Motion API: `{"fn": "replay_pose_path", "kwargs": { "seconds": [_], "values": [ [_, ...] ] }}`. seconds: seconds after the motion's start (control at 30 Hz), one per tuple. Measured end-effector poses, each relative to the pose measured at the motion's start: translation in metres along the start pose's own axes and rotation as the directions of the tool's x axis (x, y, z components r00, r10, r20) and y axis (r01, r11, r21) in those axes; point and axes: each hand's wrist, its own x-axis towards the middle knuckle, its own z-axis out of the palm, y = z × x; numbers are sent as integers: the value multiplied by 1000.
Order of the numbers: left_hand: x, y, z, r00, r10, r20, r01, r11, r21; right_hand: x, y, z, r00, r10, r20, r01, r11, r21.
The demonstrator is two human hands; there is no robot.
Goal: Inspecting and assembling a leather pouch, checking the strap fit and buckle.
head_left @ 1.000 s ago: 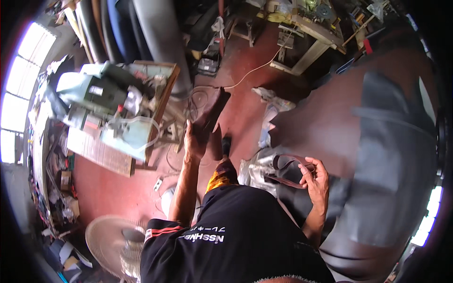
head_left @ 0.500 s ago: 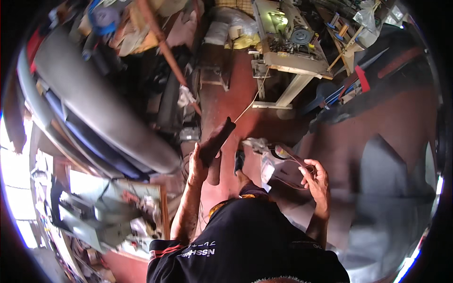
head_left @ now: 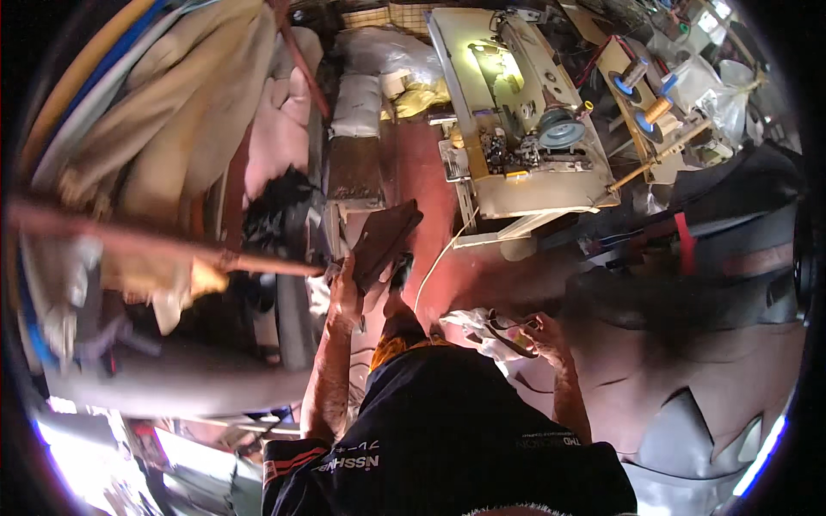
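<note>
My left hand (head_left: 346, 291) is closed on a dark brown, flat folded piece (head_left: 387, 236), which looks like leather or cloth and points forward and to the right over the red floor. My right hand (head_left: 547, 339) pinches a thin dark strip (head_left: 508, 338) that curves in a loop toward the left. Behind the strip lies a crumpled whitish heap (head_left: 471, 322), perhaps cloth or plastic, near the floor. One of my feet (head_left: 400, 277) shows partly below the brown piece.
Ahead stands a sewing machine (head_left: 551, 86) on a pale table (head_left: 551, 193), its lamp lit. Thread spools (head_left: 658, 112) stand on a rack to its right. A reddish pole (head_left: 172, 245) crosses the left side, and brown sheet material (head_left: 637, 378) spreads at right. A pale cord (head_left: 434, 262) crosses the floor.
My view has turned left and moved nearer the sewing machine. Both hands keep their hold; the right one sits lower and closer to my body. One foot has stepped forward.
</note>
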Motion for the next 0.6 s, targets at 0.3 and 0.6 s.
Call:
{"fn": "replay_pose_path", "kwargs": {
  "seconds": [0.3,0.6],
  "values": [
    [193,52,110,841,-526,131,215,545,810,50,-18,58,897,293,-331,-218,945,244],
    [122,-99,230,-27,-938,345,229,330,916,-103,14,176,533,528,-661,161,704,692]
  ]
}}
